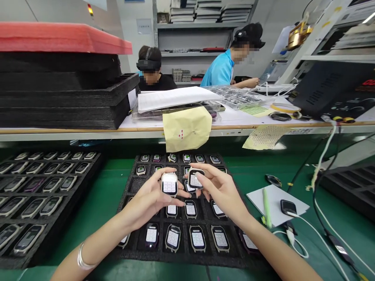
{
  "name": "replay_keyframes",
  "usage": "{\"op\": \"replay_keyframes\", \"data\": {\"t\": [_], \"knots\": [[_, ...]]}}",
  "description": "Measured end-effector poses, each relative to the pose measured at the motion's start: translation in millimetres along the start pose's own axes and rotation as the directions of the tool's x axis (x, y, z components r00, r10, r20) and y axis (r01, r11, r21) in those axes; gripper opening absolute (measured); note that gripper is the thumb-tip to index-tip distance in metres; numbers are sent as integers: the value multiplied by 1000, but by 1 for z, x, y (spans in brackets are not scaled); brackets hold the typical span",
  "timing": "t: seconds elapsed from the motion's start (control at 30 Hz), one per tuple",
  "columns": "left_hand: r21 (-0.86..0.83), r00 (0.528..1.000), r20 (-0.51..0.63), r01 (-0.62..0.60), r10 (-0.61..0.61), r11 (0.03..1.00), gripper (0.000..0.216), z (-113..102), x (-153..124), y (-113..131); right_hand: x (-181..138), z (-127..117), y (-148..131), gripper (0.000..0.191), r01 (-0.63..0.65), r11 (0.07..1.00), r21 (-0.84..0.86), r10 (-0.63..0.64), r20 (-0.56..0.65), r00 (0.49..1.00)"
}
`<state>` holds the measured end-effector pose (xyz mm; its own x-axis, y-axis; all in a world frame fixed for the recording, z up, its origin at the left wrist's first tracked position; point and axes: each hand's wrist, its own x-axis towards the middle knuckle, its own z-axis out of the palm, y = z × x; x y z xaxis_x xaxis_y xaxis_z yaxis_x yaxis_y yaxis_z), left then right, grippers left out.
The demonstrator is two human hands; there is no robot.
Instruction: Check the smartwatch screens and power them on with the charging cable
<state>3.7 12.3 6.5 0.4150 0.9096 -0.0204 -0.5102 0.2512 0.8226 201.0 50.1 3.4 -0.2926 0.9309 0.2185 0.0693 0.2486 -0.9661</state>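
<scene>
Left hand (149, 199) grips 1 watch body (169, 184), screen up. Right hand (219, 187) grips a second watch body (195, 178), both above the black foam tray (133, 187) on the green tabletop (96, 195).

**Two watch cases held side by side**

The small rounded-square watch case with a pale bezel and white grid screen (169, 184) stands upright, screen facing the camera, pinched in the left hand (152, 200). Just beside it, the dark-rimmed rounded-square watch case (195, 178) sits tilted in the right hand (222, 190). Both are above the black foam tray (137, 249).
</scene>
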Motion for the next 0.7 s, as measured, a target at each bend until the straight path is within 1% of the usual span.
{"op": "replay_keyframes", "data": {"t": [0.1, 0.23, 0.33, 0.47, 0.6, 0.7], "knots": [[20, 999, -13, -49, 49, 999, 37, 0, 2, -3, -4, -1, -2, 29, -12, 1000, -17, 12, 23, 1000], [94, 991, -8, -130, 132, 987, 22, -2, 4, -7, -9, -3, -5, 29, 11, 1000, -13, -10, 26, 1000], [155, 981, 1, -193, 196, 969, 16, -5, 6, -10, -13, -2, -9, 28, 26, 999, -27, -25, 24, 999], [165, 973, 8, -231, 233, 959, 16, -5, 7, -10, -18, -1, -13, 27, 32, 999, -15, -32, 36, 999], [95, 979, -12, -204, 206, 974, 22, -1, 1, -3, -17, -1, -12, 31, 7, 998, 61, -12, 69, 998], [92, 981, -21, -192, 194, 977, 27, 1, -5, 1, -13, 0, -8, 32, -1, 994, 106, -7, 69, 998]]}}
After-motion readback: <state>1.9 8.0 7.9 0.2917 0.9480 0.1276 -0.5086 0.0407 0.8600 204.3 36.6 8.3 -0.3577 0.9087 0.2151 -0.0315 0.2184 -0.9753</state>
